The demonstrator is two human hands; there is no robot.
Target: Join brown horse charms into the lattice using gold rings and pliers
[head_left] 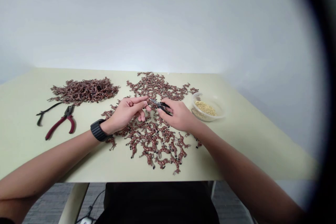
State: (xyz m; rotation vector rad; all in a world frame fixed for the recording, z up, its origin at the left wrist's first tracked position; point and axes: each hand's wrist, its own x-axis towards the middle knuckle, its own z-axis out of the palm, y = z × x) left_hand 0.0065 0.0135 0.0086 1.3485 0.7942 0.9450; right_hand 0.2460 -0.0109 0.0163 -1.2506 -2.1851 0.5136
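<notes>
My left hand (128,111), with a black watch (99,130) on its wrist, hovers over a spread of small brown figurine pieces (157,140), thumb and fingers pinched together on something too small to name. My right hand (178,113) grips small black-handled pliers (160,105), whose tips point left and meet my left fingertips. Both hands are just above the middle of the table.
A second heap of brown pieces (85,91) lies at the back left. Red-handled pliers (63,120) and a black tool (46,111) lie left of my hands. A clear plastic bowl (208,106) of small golden bits stands right of my hands on the pale green table (249,140).
</notes>
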